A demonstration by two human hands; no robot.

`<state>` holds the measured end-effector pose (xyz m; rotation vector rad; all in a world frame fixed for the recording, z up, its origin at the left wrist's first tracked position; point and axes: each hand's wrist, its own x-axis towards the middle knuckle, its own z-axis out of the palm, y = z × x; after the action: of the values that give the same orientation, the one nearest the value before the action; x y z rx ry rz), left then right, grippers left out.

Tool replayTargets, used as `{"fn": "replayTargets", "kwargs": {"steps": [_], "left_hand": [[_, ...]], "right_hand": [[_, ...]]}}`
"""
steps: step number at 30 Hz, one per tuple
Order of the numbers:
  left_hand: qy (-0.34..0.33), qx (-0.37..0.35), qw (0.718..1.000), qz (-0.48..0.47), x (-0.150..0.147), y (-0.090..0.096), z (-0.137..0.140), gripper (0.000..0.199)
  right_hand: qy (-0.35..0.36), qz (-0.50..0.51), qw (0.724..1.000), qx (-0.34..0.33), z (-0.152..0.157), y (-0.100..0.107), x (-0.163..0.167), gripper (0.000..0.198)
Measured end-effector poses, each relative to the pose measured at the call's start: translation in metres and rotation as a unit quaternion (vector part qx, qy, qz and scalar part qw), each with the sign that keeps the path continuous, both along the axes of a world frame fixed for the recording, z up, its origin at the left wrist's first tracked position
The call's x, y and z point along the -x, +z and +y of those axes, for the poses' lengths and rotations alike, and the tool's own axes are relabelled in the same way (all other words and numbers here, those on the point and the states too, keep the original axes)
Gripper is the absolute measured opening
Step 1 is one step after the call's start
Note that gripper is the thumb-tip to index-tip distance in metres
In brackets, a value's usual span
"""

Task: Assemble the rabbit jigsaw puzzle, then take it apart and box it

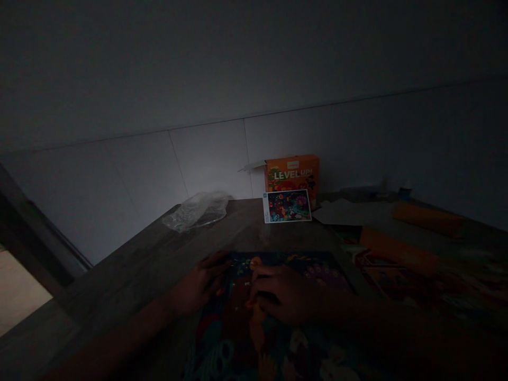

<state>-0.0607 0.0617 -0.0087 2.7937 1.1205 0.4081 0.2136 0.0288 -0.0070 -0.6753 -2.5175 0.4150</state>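
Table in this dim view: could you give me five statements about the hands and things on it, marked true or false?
1. The right hand is on the large picture. True.
2. The left hand holds the orange box. False: it is by the large picture's left edge.
3. The box's front reads "LEVEL UP!". True.
4. The small card stands behind the box. False: it is in front.
5. The crumpled clear plastic lies left of the box. True.
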Motion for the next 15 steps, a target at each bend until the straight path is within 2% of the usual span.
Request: {"fn": "replayTargets", "kwargs": {"steps": [5,10,13,15], "left_hand": [[0.019,0.011,0.999,-0.027,0.004,-0.009,0.003,0.039],[0.08,0.043,0.994,-0.06,0.01,-0.016,0.01,0.062],[0.054,0.032,0.998,-0.016,0.008,-0.013,0.011,0.047],[0.036,0.028,0.999,0.011,0.007,-0.01,0.01,0.044]], "right_hand": [[-0.002,-0.002,1.0,-0.009,0.001,-0.003,0.0,0.017],[0.003,0.003,1.0,-0.004,0.001,-0.003,0.0,0.018],[-0.008,-0.001,1.0,-0.01,0.0,-0.002,0.002,0.016],[-0.01,-0.003,1.0,-0.017,0.001,-0.002,0.003,0.015]]}}
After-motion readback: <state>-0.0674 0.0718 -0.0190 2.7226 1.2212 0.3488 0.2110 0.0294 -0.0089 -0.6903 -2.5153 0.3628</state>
